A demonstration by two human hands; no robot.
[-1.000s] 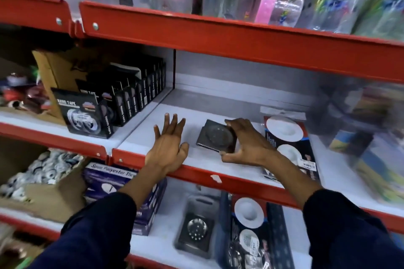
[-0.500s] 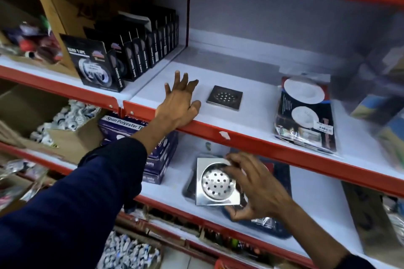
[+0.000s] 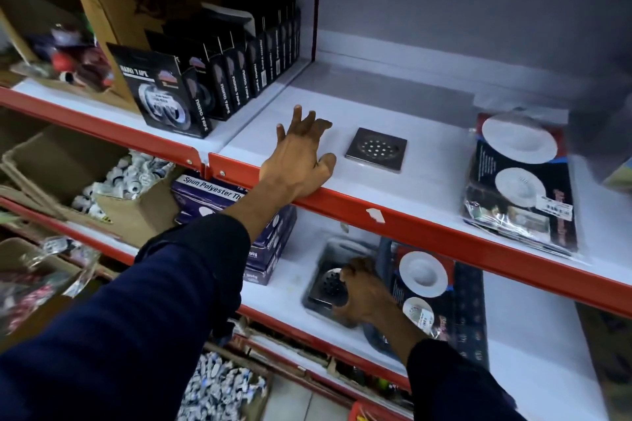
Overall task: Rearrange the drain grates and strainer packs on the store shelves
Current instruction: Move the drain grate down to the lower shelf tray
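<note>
A dark square drain grate [image 3: 376,150] lies flat on the upper white shelf [image 3: 437,174]. My left hand [image 3: 297,161] rests just left of it, palm down over the shelf's red front edge, fingers spread, holding nothing. On the lower shelf my right hand [image 3: 364,296] curls its fingers over the right side of a silver square drain grate [image 3: 323,284]. Right beside that hand lies a strainer pack [image 3: 424,280] showing white discs. Another wrapped strainer pack [image 3: 519,181] lies on the upper shelf, at the right.
Black nano tape boxes [image 3: 191,85] stand in rows on the upper shelf at left. Purple thread boxes [image 3: 212,190] and a cardboard box of white fittings [image 3: 113,181] fill the lower left. A red shelf edge [image 3: 461,237] runs between my two hands.
My right hand let go of the dark grate on the upper shelf, dropped to the lower shelf and closed on the silver grate. My left hand stayed on the shelf edge.
</note>
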